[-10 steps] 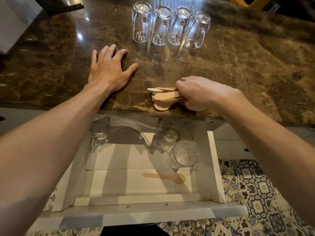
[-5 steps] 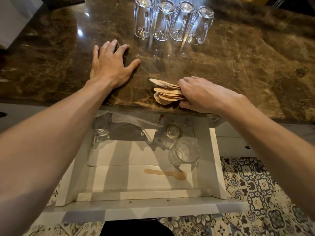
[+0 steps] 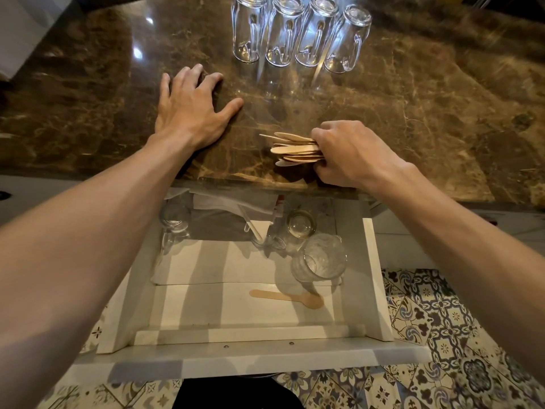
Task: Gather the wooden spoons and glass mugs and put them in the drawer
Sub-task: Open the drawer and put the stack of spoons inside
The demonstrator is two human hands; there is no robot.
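Note:
My right hand grips a fanned bunch of several wooden spoons just above the brown marble counter, near its front edge. My left hand lies flat on the counter, fingers spread, holding nothing. Several glass mugs stand upside down in a row at the back of the counter. Below the counter edge the white drawer is pulled out. Inside it lie one wooden spoon and glass mugs at the right, behind that and at the left.
Folded white paper and a thin stick lie at the back of the drawer. Patterned floor tiles show to the right of and below the drawer. A white object stands at the counter's far left.
My right hand has gathered the spoons into a tighter bunch and lifted them slightly off the counter. The left hand has stayed flat in place.

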